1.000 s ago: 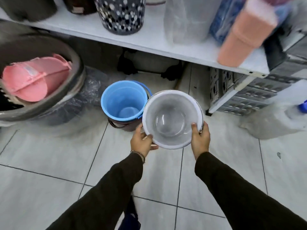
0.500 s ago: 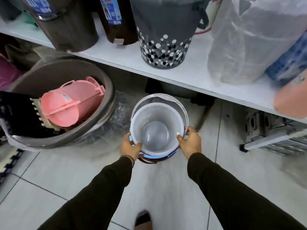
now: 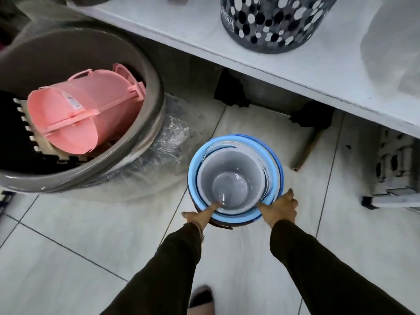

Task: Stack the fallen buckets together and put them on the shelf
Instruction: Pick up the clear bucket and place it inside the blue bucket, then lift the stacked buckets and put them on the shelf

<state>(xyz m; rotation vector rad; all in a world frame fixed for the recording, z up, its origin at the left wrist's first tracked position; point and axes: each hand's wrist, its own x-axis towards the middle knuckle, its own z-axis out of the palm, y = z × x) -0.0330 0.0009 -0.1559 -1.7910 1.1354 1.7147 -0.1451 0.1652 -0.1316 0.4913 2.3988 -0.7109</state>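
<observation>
A grey-white bucket (image 3: 229, 185) sits nested inside a blue bucket (image 3: 276, 178), which rests in a dark brown one whose edge shows below the rim. The stack stands upright on the tiled floor under the white shelf (image 3: 272, 71). My left hand (image 3: 200, 215) grips the near left rim, with a finger hooked over the inner bucket's edge. My right hand (image 3: 280, 206) holds the near right rim of the blue bucket.
A large grey tub (image 3: 145, 123) wrapped in plastic stands at left, holding a pink bucket (image 3: 75, 114) on its side. A polka-dot bin (image 3: 270, 21) and a white bag (image 3: 391, 42) stand on the shelf. A stick (image 3: 306, 151) and grey crates (image 3: 395, 169) lie at right.
The grey-white bucket went from held beside the blue one to pushed down inside it. Both hands shifted to the stack's rim. My view moved closer and lower.
</observation>
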